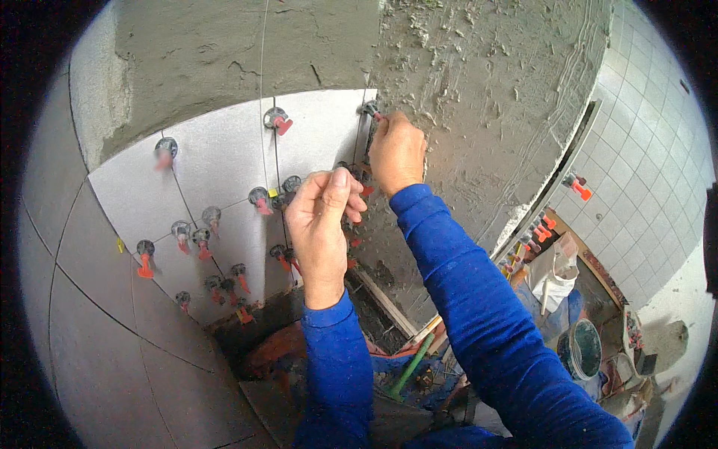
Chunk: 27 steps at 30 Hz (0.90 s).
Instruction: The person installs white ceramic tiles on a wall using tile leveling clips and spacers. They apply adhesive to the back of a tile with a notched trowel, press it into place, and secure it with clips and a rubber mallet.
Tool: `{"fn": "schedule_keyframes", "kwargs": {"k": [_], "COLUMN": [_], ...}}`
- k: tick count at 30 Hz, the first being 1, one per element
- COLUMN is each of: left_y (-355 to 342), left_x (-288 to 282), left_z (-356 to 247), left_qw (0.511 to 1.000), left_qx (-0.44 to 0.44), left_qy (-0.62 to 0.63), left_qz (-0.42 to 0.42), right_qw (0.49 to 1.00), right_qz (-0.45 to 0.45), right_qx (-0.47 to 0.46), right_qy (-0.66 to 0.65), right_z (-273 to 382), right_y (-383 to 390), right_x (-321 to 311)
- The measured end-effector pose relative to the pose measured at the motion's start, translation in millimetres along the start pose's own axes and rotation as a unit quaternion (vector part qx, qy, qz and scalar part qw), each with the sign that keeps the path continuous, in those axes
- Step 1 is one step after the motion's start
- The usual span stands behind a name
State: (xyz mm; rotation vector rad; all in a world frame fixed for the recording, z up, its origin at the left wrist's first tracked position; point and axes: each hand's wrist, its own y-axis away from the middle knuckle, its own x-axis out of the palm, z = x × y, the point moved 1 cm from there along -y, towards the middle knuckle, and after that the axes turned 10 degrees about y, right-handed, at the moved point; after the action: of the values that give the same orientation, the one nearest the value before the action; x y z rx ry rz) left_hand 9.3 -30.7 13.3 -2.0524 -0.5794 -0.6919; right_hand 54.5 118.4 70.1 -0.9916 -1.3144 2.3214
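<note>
Pale wall tiles (pixel 213 135) stand against the wall, dotted with tile levelling clips that have black round bases and red T-handles. My right hand (pixel 400 153) is closed on the red handle of a tile levelling clip (pixel 372 110) at the tiles' upper right edge. Lower and to the left, my left hand (pixel 325 217) hovers in front of the tiles, thumb up and fingers curled; what they hold, if anything, is hidden. Another clip (pixel 277 120) sits on the upper joint, and several more behind my left hand are partly covered.
Rough grey mortar (pixel 479 97) covers the wall on the right. Large grey tiles (pixel 112 314) line the left wall. At lower right are a bucket (pixel 580 349), a white bag (pixel 553 275) and more red-handled clips (pixel 540 230). A thin string (pixel 262 90) hangs down the wall.
</note>
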Motion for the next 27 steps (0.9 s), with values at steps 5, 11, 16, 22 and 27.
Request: {"fn": "schedule_keyframes", "kwargs": {"k": [5, 11, 16, 22, 27], "left_y": [-0.9, -1.1, 0.4, 3.4, 1.7], "left_x": [-2.7, -5.5, 0.0, 3.7, 1.1], "left_z": [4.0, 4.2, 11.2, 15.0, 9.6], "left_qw": [1.0, 0.999, 0.999, 0.998, 0.997], "left_qx": [0.001, -0.012, -0.017, -0.028, -0.028], "left_qy": [0.014, -0.032, -0.033, -0.053, -0.078], "left_qz": [-0.006, -0.009, 0.0, 0.014, -0.002], "right_qw": [1.0, 1.0, 0.999, 0.999, 0.999], "right_qz": [-0.002, 0.012, -0.016, -0.011, -0.017], "right_qx": [-0.009, -0.004, 0.022, 0.026, 0.008], "right_qy": [0.006, -0.001, -0.033, -0.044, -0.046], "right_z": [-0.7, -0.8, 1.3, 3.0, 4.6], "right_y": [-1.7, -6.7, -4.7, -6.5, -6.3], "right_x": [0.9, 2.5, 2.0, -0.3, 2.0]}}
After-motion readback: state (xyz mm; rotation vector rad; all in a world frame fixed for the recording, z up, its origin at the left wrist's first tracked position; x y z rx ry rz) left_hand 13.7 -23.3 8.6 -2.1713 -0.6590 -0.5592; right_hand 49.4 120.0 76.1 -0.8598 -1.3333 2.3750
